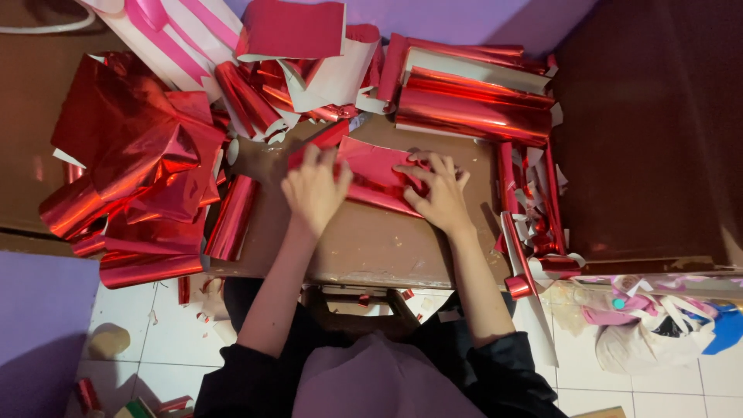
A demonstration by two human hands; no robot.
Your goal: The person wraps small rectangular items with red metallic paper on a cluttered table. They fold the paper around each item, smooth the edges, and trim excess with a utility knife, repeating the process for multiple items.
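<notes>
A piece of shiny red foil paper lies on the brown table in front of me. My left hand presses on its left part, fingers spread over the foil. My right hand holds its right edge, fingertips pinching and folding the paper. Both hands touch the same sheet.
Crumpled red foil sheets pile at the left. Rolled red foil and white-backed sheets lie behind. Narrow foil strips and scraps lie at the table's right edge. A pink-striped bag sits at the back. Plastic bags lie on the tiled floor.
</notes>
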